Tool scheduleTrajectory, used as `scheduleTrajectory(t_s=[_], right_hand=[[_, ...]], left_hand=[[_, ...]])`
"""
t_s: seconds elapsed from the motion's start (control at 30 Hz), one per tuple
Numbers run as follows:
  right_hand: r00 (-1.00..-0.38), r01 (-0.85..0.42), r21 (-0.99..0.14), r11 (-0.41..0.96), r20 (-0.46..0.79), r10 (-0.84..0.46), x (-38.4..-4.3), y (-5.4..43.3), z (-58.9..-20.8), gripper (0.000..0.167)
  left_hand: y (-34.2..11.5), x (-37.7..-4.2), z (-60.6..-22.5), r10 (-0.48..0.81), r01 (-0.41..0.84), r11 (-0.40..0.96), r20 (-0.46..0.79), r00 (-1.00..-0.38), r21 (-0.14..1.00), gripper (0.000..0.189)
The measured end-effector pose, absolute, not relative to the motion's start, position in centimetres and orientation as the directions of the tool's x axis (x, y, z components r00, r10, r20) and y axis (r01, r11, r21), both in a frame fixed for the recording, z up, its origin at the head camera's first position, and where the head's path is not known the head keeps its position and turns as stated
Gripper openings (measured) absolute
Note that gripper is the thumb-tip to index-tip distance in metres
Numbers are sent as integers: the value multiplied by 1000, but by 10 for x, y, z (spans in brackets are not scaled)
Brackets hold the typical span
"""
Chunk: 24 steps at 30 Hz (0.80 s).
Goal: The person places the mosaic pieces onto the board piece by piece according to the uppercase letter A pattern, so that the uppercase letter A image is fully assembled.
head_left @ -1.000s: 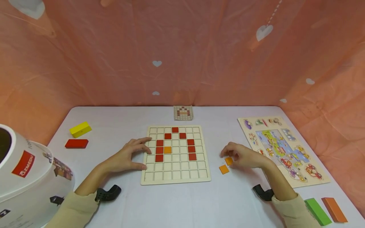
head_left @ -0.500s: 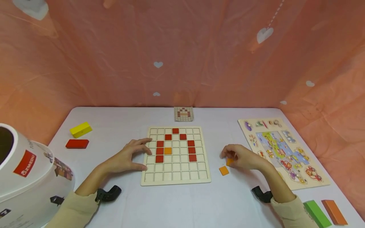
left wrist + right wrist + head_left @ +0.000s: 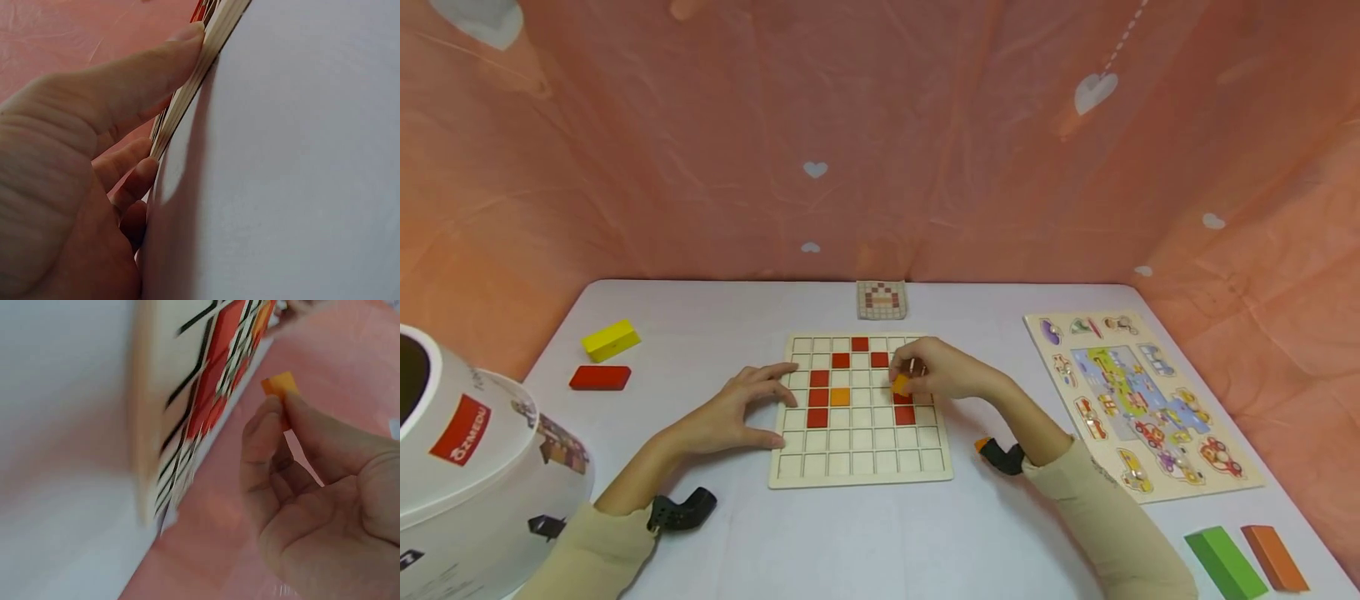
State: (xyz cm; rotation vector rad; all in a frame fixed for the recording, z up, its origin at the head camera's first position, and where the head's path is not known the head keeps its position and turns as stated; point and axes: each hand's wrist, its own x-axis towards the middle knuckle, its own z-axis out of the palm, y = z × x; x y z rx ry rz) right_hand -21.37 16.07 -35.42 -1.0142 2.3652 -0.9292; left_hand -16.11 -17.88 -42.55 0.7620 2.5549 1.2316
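A square wooden grid board (image 3: 861, 462) lies on the white table, with several red tiles (image 3: 817, 418) and one orange tile (image 3: 839, 397) in its cells. My left hand (image 3: 737, 408) rests against the board's left edge, thumb and fingertips touching the rim; the left wrist view shows the thumb (image 3: 181, 47) on the edge. Over the board's right side, my right hand (image 3: 951, 372) pinches another orange tile (image 3: 284, 384) between thumb and fingers, held above the surface. Another orange tile (image 3: 981, 445) on the table is mostly hidden behind the right wrist camera.
A small pattern card (image 3: 882, 301) lies behind the board. At right are a wooden picture puzzle (image 3: 1093, 358), a green block (image 3: 1227, 562) and an orange block (image 3: 1274, 558). Yellow (image 3: 611, 341) and red (image 3: 600, 377) blocks and a white bucket (image 3: 490, 517) stand left.
My right hand has picked up one orange tile from the table and moved left with it, over the board. The left hand stays at the board's edge.
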Motion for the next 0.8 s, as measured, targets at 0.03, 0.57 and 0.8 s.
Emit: scheduleTrajectory(t_s=[0.03, 0.57, 0.8], right_hand=[[-639, -486, -711, 508, -107, -762, -217, 152, -355, 12], [-610, -492, -691, 529, -161, -776, -221, 115, -363, 15], [-609, -488, -690, 535, -170, -775, -216, 117, -360, 19]], left_hand=[[-179, -161, -426, 531, 361, 521, 38, -846, 774, 37], [-180, -162, -426, 548, 385, 509, 55, -835, 770, 38], [-180, -163, -426, 554, 399, 507, 66, -830, 764, 38]])
